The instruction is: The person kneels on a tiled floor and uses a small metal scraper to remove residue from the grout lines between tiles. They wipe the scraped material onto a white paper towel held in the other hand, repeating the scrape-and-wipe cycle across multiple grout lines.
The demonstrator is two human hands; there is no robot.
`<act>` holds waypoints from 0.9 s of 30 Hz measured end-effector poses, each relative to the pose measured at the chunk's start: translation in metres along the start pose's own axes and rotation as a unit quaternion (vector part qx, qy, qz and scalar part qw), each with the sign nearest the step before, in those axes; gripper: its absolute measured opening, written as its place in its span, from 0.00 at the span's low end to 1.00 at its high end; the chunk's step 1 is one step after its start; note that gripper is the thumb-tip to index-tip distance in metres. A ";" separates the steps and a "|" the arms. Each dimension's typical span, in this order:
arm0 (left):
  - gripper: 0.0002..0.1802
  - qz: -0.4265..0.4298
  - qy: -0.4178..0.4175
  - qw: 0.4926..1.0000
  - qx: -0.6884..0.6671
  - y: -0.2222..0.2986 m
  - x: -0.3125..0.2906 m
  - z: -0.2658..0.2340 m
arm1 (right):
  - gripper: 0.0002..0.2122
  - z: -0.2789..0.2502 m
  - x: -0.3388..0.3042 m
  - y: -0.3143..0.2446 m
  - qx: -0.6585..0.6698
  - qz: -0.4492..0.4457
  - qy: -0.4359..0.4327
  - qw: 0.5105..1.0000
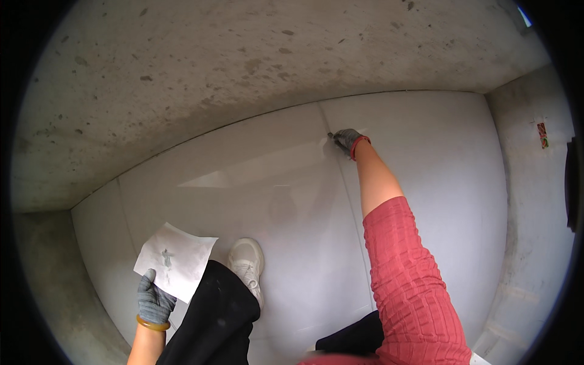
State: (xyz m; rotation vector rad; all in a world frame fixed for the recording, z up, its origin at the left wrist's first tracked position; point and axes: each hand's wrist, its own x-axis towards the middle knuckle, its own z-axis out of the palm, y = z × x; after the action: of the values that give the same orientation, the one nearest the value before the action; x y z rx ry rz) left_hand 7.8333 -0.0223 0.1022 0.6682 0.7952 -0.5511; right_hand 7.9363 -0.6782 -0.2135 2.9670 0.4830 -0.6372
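The person's gloved left hand point(156, 298) is pinching a thin white sheet of paper point(191, 255) by its near edge, thumb on top; the sheet is curling slightly, its corners lifting, and a grey-green smudge point(167, 258) is darkening its middle. Farther out, the gloved right hand point(348, 141) is closing around a small dark tool point(330, 134), mostly hidden, so I'm not making out its kind. Its tip is pointing at the seam point(345, 182) between glossy grey floor tiles point(280, 213); whether it's touching, I can't tell. A white sneaker point(246, 264) is resting between the hands.
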 end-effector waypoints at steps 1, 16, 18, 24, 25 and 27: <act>0.30 0.002 -0.005 1.000 0.003 0.001 0.001 -0.002 | 0.09 -0.005 -0.006 -0.010 0.009 0.003 -0.013 1.000; 0.26 -0.021 -0.074 0.996 -0.033 0.024 0.007 -0.037 | 0.12 -0.103 -0.149 -0.220 0.336 0.296 -0.168 0.878; 0.25 -0.034 -0.060 0.997 -0.036 0.027 0.012 -0.048 | 0.17 -0.106 -0.157 -0.246 0.333 0.352 -0.197 0.852; 0.26 -0.024 -0.121 0.992 -0.019 0.039 0.018 -0.070 | 0.29 -0.112 -0.198 -0.326 0.364 0.408 -0.192 0.815; 0.25 -0.046 -0.109 0.993 -0.021 0.043 0.016 -0.072 | 0.30 -0.111 -0.204 -0.339 0.394 0.405 -0.199 0.800; 0.23 -0.047 -0.135 0.990 -0.005 0.048 0.012 -0.078 | 0.29 -0.106 -0.199 -0.360 0.359 0.385 -0.195 0.828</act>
State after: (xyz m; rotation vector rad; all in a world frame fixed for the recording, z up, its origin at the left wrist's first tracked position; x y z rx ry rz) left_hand 7.8364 0.0639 0.0684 0.5360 0.5765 -0.7060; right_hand 7.6915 -0.3806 -0.0357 3.0240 -1.1748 -1.4645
